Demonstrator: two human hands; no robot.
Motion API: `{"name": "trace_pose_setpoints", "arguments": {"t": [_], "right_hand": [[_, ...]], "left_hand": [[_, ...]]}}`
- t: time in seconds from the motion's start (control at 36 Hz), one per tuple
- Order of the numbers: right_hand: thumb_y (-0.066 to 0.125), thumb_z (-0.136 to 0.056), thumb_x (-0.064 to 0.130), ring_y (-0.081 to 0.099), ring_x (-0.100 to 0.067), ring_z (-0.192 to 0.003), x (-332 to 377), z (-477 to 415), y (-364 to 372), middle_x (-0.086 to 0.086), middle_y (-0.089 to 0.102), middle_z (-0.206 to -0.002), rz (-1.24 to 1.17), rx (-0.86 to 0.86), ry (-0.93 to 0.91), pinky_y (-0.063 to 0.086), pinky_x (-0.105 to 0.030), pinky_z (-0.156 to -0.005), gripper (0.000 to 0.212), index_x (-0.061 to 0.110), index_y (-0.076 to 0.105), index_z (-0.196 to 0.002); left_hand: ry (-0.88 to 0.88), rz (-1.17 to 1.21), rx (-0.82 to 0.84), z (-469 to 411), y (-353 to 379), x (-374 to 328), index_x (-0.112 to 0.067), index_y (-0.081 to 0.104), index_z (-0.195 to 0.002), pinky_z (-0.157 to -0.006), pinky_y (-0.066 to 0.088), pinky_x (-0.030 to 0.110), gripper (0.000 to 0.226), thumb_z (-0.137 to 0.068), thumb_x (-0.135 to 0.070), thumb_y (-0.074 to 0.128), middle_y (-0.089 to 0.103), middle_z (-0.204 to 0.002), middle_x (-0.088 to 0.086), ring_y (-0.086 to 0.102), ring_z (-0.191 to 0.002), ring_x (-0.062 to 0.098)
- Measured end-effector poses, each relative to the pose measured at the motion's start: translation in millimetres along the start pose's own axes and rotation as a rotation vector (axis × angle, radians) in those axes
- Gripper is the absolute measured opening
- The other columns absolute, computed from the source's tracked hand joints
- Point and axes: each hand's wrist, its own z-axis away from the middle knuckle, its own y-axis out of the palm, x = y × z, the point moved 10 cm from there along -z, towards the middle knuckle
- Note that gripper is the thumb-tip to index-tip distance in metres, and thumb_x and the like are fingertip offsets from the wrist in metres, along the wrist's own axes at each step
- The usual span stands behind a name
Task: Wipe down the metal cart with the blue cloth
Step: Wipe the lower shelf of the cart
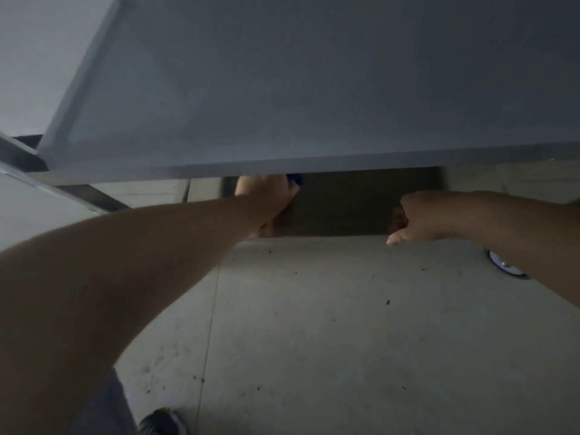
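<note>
The metal cart's top shelf (314, 89) fills the upper half of the view, seen from close above. My left hand (266, 199) reaches under its front edge into the dark gap and holds the blue cloth (295, 178). Only a small blue corner of the cloth shows, and the shelf hides the fingertips. My right hand (420, 219) is curled over the front edge of the cart's lower level (339, 208), its thumb along the edge. What the cloth touches is hidden.
Speckled concrete floor (314, 324) lies below the cart. A shiny caster wheel (505, 266) peeks out under my right forearm. My shoe (163, 422) is at the bottom left. A metal frame bar (62, 189) runs diagonally at the left.
</note>
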Motion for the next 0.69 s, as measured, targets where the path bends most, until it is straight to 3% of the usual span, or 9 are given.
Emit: {"name": "trace_pose_setpoints", "arguments": {"t": [0.08, 0.17, 0.33, 0.42, 0.53, 0.61, 0.69], "right_hand": [[0.079, -0.078, 0.074, 0.069, -0.017, -0.084, 2, 0, 0, 0.003, 0.072, -0.09, 0.013, -0.007, -0.008, 0.055, -0.029, -0.073, 0.049, 0.029, 0.073, -0.098], [0.079, -0.077, 0.075, 0.069, -0.017, -0.086, 3, 1, -2, 0.004, 0.072, -0.094, 0.007, -0.011, -0.005, 0.06, -0.031, -0.078, 0.051, 0.03, 0.074, -0.1], [0.08, -0.076, 0.074, 0.069, -0.019, -0.09, 4, -1, 1, 0.002, 0.072, -0.099, -0.001, 0.003, 0.0, 0.062, -0.036, -0.085, 0.055, 0.028, 0.073, -0.105], [0.079, -0.079, 0.073, 0.068, -0.019, -0.091, 2, -1, 0, 0.0, 0.07, -0.101, 0.018, -0.003, 0.013, 0.06, -0.033, -0.081, 0.058, 0.023, 0.068, -0.107], [0.076, -0.085, 0.07, 0.065, -0.017, -0.09, 3, -1, 0, 0.001, 0.067, -0.101, 0.049, -0.019, 0.012, 0.053, -0.03, -0.074, 0.048, 0.026, 0.064, -0.103], [0.071, -0.091, 0.066, 0.063, -0.016, -0.082, 12, -4, 1, 0.002, 0.065, -0.09, 0.146, -0.008, -0.044, 0.049, -0.029, -0.068, 0.039, 0.028, 0.065, -0.097], [0.069, -0.092, 0.066, 0.059, -0.014, -0.074, 14, -6, 3, 0.001, 0.063, -0.085, 0.179, 0.005, -0.048, 0.047, -0.027, -0.065, 0.037, 0.03, 0.062, -0.095]], "left_hand": [[-0.217, -0.156, -0.001, 16, -9, 95, -0.019, 0.055, -0.128, -0.09, 0.055, 0.043, 0.051, -0.098, -0.059, 0.05, 0.064, -0.119, 0.008, 0.06, -0.098, 0.027], [-0.355, -0.233, 0.0, 37, -11, 148, -0.018, 0.046, -0.142, -0.11, 0.039, 0.055, 0.074, -0.09, -0.07, 0.041, 0.049, -0.144, 0.015, 0.045, -0.129, 0.038], [-0.478, -0.104, 0.006, 36, 10, 111, -0.017, 0.023, -0.16, -0.127, 0.013, 0.06, 0.084, -0.094, -0.068, 0.036, 0.024, -0.168, 0.019, 0.017, -0.155, 0.044], [-0.335, -0.058, 0.024, 32, 26, 44, -0.025, 0.025, -0.16, -0.128, 0.011, 0.058, 0.077, -0.099, -0.071, 0.019, 0.026, -0.168, 0.012, 0.016, -0.157, 0.038], [0.11, 0.018, 0.18, 35, 54, -81, -0.038, 0.026, -0.159, -0.129, 0.004, 0.054, 0.06, -0.105, -0.062, 0.017, 0.02, -0.172, 0.0, 0.007, -0.16, 0.03], [0.358, 0.041, 0.278, 48, 70, -146, -0.04, 0.021, -0.163, -0.131, -0.001, 0.046, 0.06, -0.107, -0.059, 0.026, 0.015, -0.174, -0.007, 0.0, -0.162, 0.024], [0.432, 0.075, 0.249, 47, 68, -154, -0.038, 0.009, -0.166, -0.131, 0.002, 0.04, 0.078, -0.1, -0.057, 0.046, 0.017, -0.174, -0.007, 0.004, -0.162, 0.02]]}}
